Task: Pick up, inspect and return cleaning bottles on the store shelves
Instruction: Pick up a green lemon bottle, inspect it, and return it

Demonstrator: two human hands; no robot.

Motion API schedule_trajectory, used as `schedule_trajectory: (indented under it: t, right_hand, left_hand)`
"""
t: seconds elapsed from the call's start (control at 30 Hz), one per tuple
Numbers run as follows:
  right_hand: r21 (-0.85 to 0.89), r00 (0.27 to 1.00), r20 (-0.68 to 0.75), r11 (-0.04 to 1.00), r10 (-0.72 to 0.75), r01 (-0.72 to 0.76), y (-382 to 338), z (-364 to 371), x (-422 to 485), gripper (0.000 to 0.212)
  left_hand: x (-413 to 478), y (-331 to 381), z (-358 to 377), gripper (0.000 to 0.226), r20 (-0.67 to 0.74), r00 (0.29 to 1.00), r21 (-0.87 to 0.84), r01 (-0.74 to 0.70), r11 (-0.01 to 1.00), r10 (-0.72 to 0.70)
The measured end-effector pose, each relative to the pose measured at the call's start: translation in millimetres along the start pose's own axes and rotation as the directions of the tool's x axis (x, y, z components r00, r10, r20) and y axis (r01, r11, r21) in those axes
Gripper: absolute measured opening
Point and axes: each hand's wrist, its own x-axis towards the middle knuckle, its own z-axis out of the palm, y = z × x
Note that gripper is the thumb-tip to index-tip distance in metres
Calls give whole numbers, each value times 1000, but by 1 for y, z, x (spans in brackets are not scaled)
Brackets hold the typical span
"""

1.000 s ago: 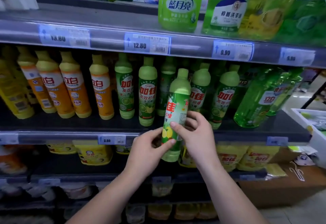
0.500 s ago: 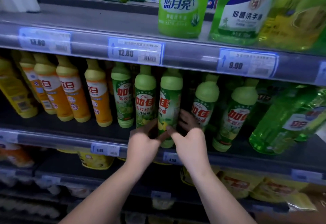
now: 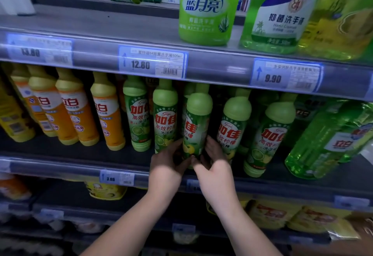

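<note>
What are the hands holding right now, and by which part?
A green dish soap bottle, gripped around its lower body: left hand on its left side, right hand on its right.

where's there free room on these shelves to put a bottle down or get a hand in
Widest bare patch: upper shelf, left of the light green bottle. Also a dark front strip of the middle shelf before the orange bottles. Crowded: the green row, where left hand and right hand grip the lemon bottle between close neighbours.
</note>
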Motion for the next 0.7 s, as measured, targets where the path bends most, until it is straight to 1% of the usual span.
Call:
schedule_trajectory:
  t: [0.03,0.1,0.17,0.2,0.27,0.33,0.4,0.47,0.53,0.7]
  right_hand:
    - [-10,1000,-13,1000,9,-9,0,-1,-3,66]
    - [-80,994,-113,997,-14,5,2,-2,-14,56]
    - [-168,974,-215,985,-72,36,4,1,-25,40]
    - [-195,972,-215,979,-97,55,4,5,-30,31]
    - [-216,984,-138,973,-114,82,4,18,-34,21]
    - [-215,995,-60,975,-78,63,2,33,-33,21]
    - [-189,999,-23,981,-49,44,1,43,-31,26]
    - [-148,999,-17,988,-33,30,0,48,-30,34]
    - [-139,999,-32,990,-24,19,0,50,-27,36]
    - [-124,998,-58,992,-39,32,-8,50,-22,37]
  left_hand:
    - [-1,-2,0,48,8,1000,-9,-2,1000,2]
    - [-5,-8,-5,44,1,1000,-53,21,998,-21]
    - [-12,-18,-15,37,-72,994,-100,79,992,-87]
    - [-14,-24,-22,36,-125,985,-112,108,988,-122]
    - [-14,-35,-36,37,-198,967,-119,141,983,-162]
    - [-8,-38,-43,40,-182,970,-99,143,985,-159]
    - [2,-37,-43,45,-131,982,-18,138,990,-139]
    - [14,-37,-39,56,-82,986,63,154,986,-148]
    - [25,-39,-36,61,-69,981,109,188,976,-182]
    - [27,-48,-40,56,-87,980,60,185,981,-180]
